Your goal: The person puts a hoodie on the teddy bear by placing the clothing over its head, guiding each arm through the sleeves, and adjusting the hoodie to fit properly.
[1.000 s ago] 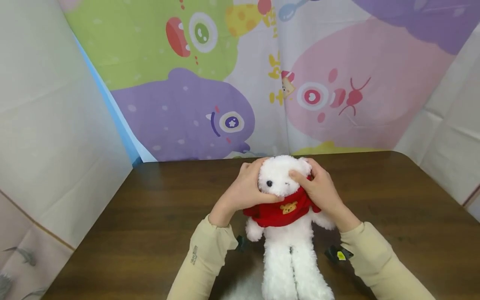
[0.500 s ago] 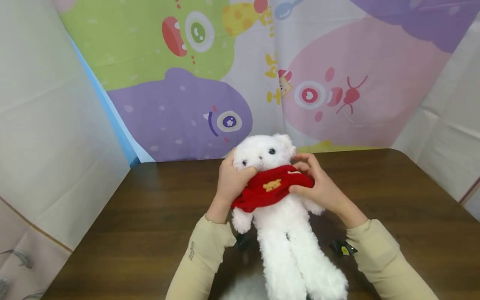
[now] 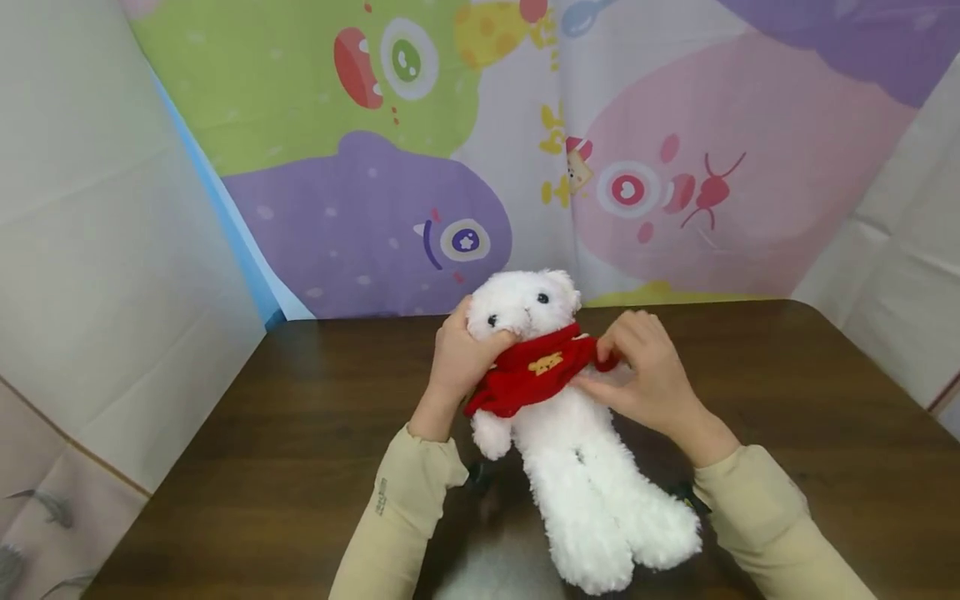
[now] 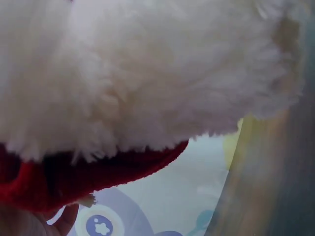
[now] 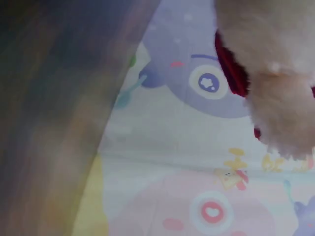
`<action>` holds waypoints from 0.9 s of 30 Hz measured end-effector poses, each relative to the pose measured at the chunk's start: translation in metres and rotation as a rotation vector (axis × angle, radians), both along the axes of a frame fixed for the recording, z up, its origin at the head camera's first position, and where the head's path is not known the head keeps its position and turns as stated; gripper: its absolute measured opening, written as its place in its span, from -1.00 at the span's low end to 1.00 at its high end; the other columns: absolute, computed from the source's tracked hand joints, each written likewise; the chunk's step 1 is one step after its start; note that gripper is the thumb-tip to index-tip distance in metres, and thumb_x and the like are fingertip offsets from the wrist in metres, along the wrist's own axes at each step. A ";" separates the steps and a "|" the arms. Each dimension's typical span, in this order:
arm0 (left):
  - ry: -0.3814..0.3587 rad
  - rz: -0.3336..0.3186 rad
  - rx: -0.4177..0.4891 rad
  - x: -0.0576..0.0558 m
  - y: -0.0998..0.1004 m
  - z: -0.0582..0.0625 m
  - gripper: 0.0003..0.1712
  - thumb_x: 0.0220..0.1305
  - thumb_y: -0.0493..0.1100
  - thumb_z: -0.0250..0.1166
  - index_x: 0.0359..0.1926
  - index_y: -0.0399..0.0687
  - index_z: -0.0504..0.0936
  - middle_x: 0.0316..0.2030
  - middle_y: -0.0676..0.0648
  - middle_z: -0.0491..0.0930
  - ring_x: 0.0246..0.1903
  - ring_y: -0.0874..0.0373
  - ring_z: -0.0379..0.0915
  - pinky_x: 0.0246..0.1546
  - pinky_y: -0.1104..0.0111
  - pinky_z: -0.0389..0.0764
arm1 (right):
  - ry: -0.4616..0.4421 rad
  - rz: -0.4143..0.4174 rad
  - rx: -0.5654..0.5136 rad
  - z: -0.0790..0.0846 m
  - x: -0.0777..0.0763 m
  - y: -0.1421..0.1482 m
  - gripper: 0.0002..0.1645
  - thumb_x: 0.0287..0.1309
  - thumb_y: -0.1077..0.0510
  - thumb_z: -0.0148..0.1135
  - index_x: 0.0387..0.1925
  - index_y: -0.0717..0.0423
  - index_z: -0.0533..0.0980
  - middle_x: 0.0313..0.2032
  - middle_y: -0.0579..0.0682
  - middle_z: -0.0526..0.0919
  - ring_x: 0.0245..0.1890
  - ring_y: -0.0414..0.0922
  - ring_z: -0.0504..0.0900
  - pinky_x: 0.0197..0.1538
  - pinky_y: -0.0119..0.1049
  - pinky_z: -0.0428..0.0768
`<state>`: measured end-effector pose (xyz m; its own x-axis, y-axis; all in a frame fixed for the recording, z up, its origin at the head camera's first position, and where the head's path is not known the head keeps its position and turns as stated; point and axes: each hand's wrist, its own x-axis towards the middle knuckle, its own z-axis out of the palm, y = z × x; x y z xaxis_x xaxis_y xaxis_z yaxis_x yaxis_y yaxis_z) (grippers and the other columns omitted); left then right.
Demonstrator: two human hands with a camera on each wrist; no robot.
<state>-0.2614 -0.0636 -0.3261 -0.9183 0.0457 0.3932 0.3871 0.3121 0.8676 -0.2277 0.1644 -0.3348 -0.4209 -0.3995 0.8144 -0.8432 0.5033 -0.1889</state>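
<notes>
A white plush teddy bear (image 3: 573,454) leans back over the table in the head view, legs toward me. Round its neck and chest sits a small red sweater (image 3: 517,383) with a bear patch, bunched above the belly. My left hand (image 3: 459,360) grips the side of the bear's head and neck, thumb across the front under its chin. At the bear's arm on the right, my right hand (image 3: 651,379) pinches the sweater's red edge with curled fingers. White fur (image 4: 162,73) fills much of the left wrist view. The right wrist view has a furry arm (image 5: 285,113) below the red cloth.
The brown wooden table (image 3: 337,392) spreads around the bear. Behind it hangs a cartoon-printed curtain (image 3: 375,225), with pale panels at both sides. A dark strap-like object (image 3: 686,493) lies partly hidden by the right sleeve.
The bear has been raised and tilted leftward, its legs swinging right. My right hand has gone from the bear's face down to the sweater's right edge. My left hand keeps its grip.
</notes>
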 end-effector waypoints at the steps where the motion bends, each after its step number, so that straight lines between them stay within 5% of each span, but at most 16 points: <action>1: -0.009 0.009 0.005 -0.001 0.000 0.000 -0.53 -0.11 -0.04 0.30 -0.08 0.02 0.50 -0.26 -0.03 0.60 -0.34 0.11 0.50 -0.29 0.28 0.59 | 0.071 -0.010 0.011 0.000 -0.001 -0.001 -0.58 -0.09 -0.07 0.34 -0.46 0.17 0.40 -0.51 -0.02 0.44 -0.46 -0.20 0.35 -0.35 -0.36 0.34; 5: -0.045 0.009 0.014 -0.004 -0.002 -0.002 -0.54 -0.11 -0.06 0.28 -0.07 0.06 0.52 -0.26 -0.02 0.60 -0.34 0.10 0.51 -0.28 0.28 0.59 | 0.059 0.000 0.075 -0.004 -0.003 -0.003 -0.59 0.03 -0.16 0.22 -0.36 0.11 0.51 -0.45 -0.08 0.54 -0.45 -0.25 0.43 -0.33 -0.39 0.54; 11: -0.085 -0.056 0.089 -0.006 -0.004 -0.004 -0.57 -0.08 -0.17 0.26 -0.07 -0.01 0.53 -0.24 -0.06 0.60 -0.33 0.10 0.49 -0.26 0.30 0.57 | -0.118 0.059 0.023 -0.012 -0.003 -0.005 -0.69 -0.19 0.25 0.42 -0.30 0.14 0.55 -0.23 0.00 0.54 -0.24 -0.18 0.50 -0.11 -0.45 0.55; 15: -0.076 -0.063 0.173 -0.008 -0.004 -0.006 -0.57 -0.09 -0.24 0.19 -0.07 -0.14 0.54 -0.27 -0.15 0.58 -0.38 0.15 0.45 -0.28 0.37 0.52 | -0.350 0.198 -0.128 -0.016 -0.002 -0.003 -0.81 -0.04 0.41 0.25 -0.34 0.15 0.51 -0.31 -0.01 0.54 -0.34 -0.24 0.48 -0.23 -0.56 0.51; 19: -0.075 -0.061 0.255 -0.008 -0.003 -0.007 -0.55 -0.11 -0.23 0.14 -0.09 -0.25 0.55 -0.32 -0.17 0.56 -0.43 0.23 0.41 -0.31 0.41 0.48 | -0.555 0.297 -0.264 -0.013 0.002 0.003 -0.89 0.13 0.42 0.06 -0.32 0.20 0.44 -0.37 -0.08 0.53 -0.40 -0.25 0.44 -0.39 -0.47 0.44; 27: -0.184 0.064 0.346 -0.006 -0.003 -0.001 -0.68 -0.07 -0.20 0.12 -0.24 -0.25 0.56 -0.53 0.07 0.49 -0.52 0.30 0.39 -0.42 0.46 0.45 | -0.580 0.331 -0.365 -0.023 0.015 0.007 -0.81 0.14 0.47 -0.02 -0.31 0.20 0.45 -0.46 -0.18 0.49 -0.52 -0.27 0.41 -0.49 -0.42 0.41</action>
